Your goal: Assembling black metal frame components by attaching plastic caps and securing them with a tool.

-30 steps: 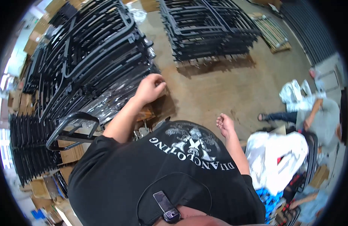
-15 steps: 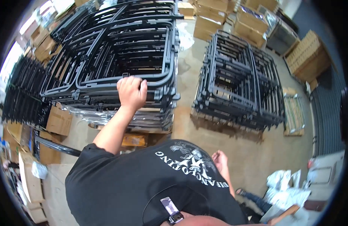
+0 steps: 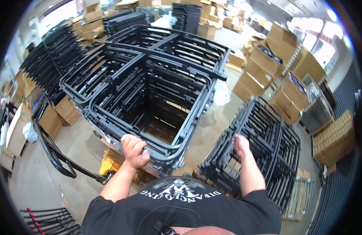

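My left hand (image 3: pixel 135 152) is closed on the near edge of the top black metal frame (image 3: pixel 106 120), its thumb toward the right. That frame tops a tall stack of similar rounded rectangular frames with crossbars. Bare-armed, my right hand (image 3: pixel 240 145) is raised in front of a lower stack of black metal frames (image 3: pixel 263 133). Its fingers are loosely bent and slightly blurred, with nothing visible in them.
A yellow pallet jack (image 3: pixel 111 161) with a black handle (image 3: pixel 57 168) stands left of me by the tall stack. Cardboard boxes (image 3: pixel 253 68) crowd the far right. Black stacked parts (image 3: pixel 51 58) rise at the far left. Black racks with red bits (image 3: pixel 51 221) lie at lower left.
My view has turned and now takes in more of the room. My right hand has risen from beside my body to in front of the lower stack. My left hand stays on the frame's edge.
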Action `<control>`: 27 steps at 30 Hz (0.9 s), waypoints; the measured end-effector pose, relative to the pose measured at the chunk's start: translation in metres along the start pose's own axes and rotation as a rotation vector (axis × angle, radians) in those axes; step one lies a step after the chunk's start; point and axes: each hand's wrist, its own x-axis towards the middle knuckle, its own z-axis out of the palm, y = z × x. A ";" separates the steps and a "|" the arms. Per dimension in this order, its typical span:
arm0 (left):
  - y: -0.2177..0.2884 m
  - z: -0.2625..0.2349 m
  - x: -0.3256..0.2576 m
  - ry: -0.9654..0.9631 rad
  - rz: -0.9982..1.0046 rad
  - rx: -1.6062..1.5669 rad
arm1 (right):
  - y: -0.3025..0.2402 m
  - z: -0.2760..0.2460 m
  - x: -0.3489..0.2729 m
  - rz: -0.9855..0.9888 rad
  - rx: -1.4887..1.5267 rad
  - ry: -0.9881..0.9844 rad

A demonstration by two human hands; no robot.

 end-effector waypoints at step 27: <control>0.139 0.046 0.045 -0.275 -0.561 0.450 | -0.347 0.286 0.244 0.063 0.485 -0.528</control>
